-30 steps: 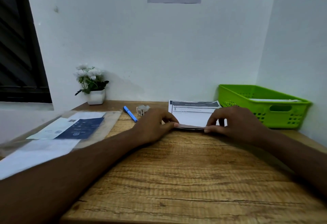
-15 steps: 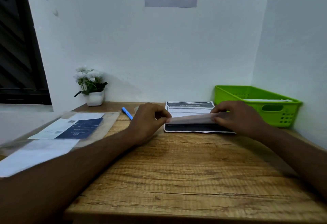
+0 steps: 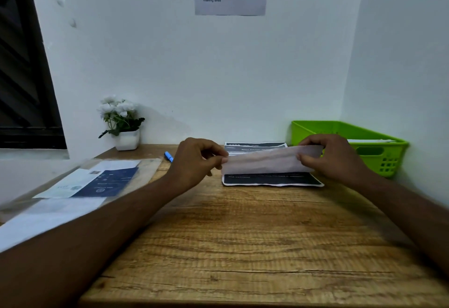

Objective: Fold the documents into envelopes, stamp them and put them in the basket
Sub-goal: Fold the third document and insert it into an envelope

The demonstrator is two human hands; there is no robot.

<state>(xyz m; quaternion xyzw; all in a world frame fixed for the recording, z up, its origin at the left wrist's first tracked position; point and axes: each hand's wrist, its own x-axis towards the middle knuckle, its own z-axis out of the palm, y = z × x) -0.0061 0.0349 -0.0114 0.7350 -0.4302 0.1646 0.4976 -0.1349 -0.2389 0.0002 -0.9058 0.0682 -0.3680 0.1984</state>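
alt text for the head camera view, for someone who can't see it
The left hand and right hand each pinch one end of a folded sheet, held just above a printed document on a wooden desk. A green basket stands at the right against the wall; a blue pen and a potted flower sit at the left.

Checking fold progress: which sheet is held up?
The pale folded sheet, pinched by left hand and right hand; the black-banded printed sheet lies flat on the wooden table.
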